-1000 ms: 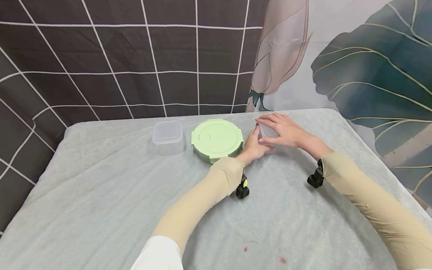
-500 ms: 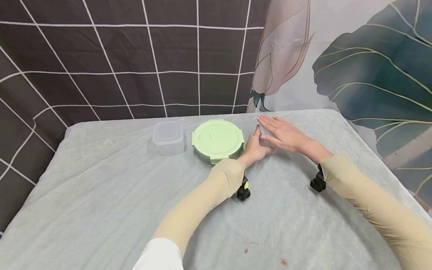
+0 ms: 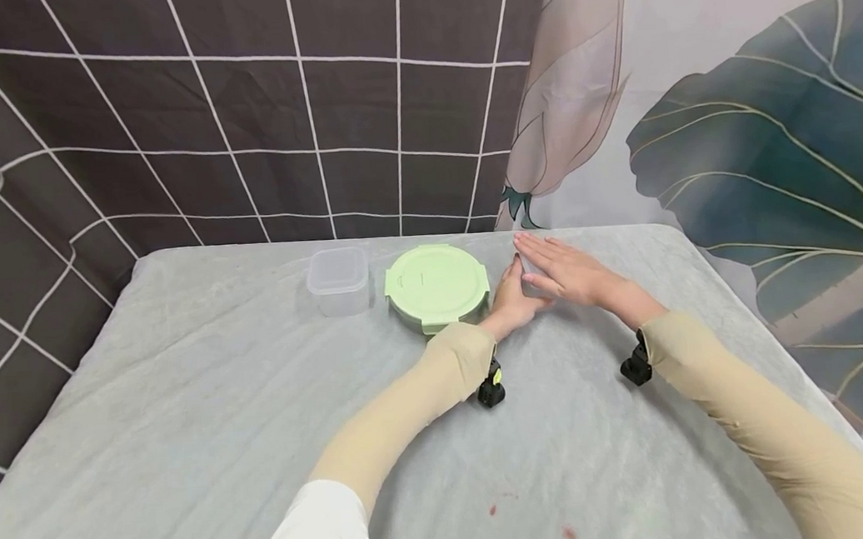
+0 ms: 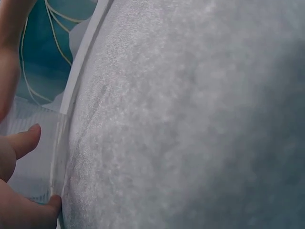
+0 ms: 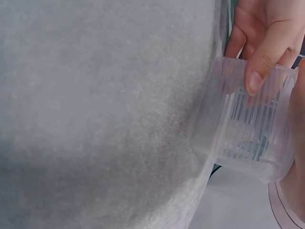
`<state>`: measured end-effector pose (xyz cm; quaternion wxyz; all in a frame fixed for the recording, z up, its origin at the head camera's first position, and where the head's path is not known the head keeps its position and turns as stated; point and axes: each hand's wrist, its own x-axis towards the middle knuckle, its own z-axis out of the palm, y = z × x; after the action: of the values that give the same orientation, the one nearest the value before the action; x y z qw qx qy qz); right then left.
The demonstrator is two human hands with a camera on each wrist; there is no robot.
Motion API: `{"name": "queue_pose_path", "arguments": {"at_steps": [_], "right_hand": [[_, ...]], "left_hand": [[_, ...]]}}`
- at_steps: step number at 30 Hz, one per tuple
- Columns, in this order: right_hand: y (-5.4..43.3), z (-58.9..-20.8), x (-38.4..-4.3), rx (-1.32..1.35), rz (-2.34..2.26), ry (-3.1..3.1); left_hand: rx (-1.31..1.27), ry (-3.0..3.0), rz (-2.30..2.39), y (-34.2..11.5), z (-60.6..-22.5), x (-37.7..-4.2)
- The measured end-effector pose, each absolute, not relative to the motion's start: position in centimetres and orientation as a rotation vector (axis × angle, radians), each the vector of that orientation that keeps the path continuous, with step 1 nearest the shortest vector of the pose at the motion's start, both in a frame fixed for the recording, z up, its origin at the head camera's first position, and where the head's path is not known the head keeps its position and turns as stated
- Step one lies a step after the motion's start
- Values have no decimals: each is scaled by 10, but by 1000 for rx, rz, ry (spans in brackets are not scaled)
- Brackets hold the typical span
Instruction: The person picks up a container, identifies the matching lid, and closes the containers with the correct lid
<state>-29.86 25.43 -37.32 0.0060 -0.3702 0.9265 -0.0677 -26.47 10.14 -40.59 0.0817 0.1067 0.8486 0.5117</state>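
A clear plastic food container (image 5: 250, 126) stands near the back edge of the cloth-covered table, right of a round green-lidded container (image 3: 436, 284). My left hand (image 3: 512, 301) grips its near left side, thumb raised along the wall, as the right wrist view also shows. Over its top lies my right hand (image 3: 570, 272), palm down with straight fingers held together. Most of the clear container is hidden by both hands in the head view. Whether a lid lies under my right palm is not visible.
A second clear square container (image 3: 339, 280), with a lid on, stands left of the green-lidded one. Grey cloth (image 3: 223, 401) covers the table. Dark gridded fabric (image 3: 240, 107) and a leaf-print curtain (image 3: 754, 155) hang behind and to the right.
My right fingers, spread one second ago, have come together and flattened over the clear container. My left hand keeps its hold in nearly the same place. The head view has tilted slightly up.
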Motion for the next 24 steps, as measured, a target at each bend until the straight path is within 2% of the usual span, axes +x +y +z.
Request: {"name": "queue_pose_path", "arguments": {"at_steps": [10,13,19,24], "right_hand": [[253,-373,-293,-1185,-269,2961],[253,-368,-286,-1119,-315,2972],[249,-359,-268,-1017,-337,3031],[239,-362,-248,-1022,-325,3094]], "left_hand": [[362,2642,1326,93,-390,-242],[507,2665,1227,81,-380,-221],[957,2916,995,46,-365,-182],[981,3153,783,7,-363,-175]]}}
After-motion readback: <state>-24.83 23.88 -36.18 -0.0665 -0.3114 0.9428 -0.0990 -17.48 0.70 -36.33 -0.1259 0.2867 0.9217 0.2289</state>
